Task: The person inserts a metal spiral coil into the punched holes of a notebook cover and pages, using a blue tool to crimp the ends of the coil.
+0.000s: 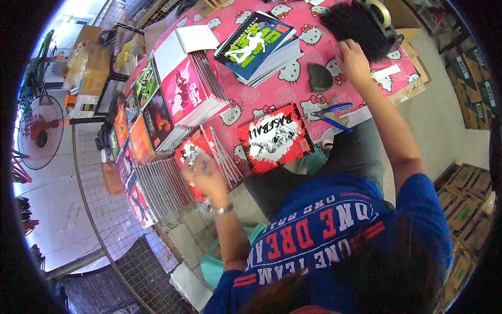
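My left hand (205, 175), smeared by motion, is over a stack of red notebooks (191, 142) at the table's near left edge; its grip cannot be made out. My right hand (354, 62) reaches to the near edge of a pile of black spiral binding coils (351, 26), fingers apart. Whether it touches a coil is unclear. Directly in front of me lies a red, black and white notebook (277, 138), its binding edge not clearly visible. Pliers with blue handles (330, 116) lie right of it. A dark rounded piece (320, 77) rests beyond the pliers.
A pink patterned cloth covers the table (251, 97). Stacked pink notebooks (183, 86) and other spiral-bound stacks (162, 183) fill its left side. A blue-green notebook (256, 44) tops a pile at the back. A tape roll (384, 13) stands far right; a fan (41, 131) is at left.
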Demonstrator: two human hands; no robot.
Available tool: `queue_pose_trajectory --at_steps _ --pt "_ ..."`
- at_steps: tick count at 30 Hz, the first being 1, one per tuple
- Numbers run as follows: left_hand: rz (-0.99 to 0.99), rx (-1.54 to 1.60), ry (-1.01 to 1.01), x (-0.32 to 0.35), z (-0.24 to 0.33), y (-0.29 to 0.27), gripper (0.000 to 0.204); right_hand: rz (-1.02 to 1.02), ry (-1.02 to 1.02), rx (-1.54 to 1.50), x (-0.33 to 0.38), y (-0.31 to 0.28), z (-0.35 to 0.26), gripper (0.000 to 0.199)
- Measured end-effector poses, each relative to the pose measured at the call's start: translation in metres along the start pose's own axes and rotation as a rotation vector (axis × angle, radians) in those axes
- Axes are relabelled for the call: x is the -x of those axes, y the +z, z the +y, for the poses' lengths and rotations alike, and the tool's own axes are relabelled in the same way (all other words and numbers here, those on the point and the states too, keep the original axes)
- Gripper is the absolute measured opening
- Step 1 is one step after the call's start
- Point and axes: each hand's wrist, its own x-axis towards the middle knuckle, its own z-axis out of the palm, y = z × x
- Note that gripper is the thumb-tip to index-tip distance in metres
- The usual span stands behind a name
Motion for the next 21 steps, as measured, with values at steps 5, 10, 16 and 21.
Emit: queue_pose_trajectory --at_steps 5,10,16,21 --pt "-0.600 0.522 0.326 0.003 0.086 0.097 0.026 -0.374 -0.132 0.461 -0.033 0.045 0.013 0.016" --pt "-0.738 0.398 0.322 0.011 0.102 0.123 0.028 -0.171 -0.118 0.457 -0.036 0.043 0.013 0.014" --pt "-0.638 0.552 0.220 -0.006 0.101 0.101 0.021 -0.275 -0.252 0.582 -0.043 0.054 0.012 0.016" --pt "-0.518 0.512 0.452 -0.028 0.116 0.020 0.016 -0.400 -0.220 0.594 -0.052 0.047 0.012 0.015"
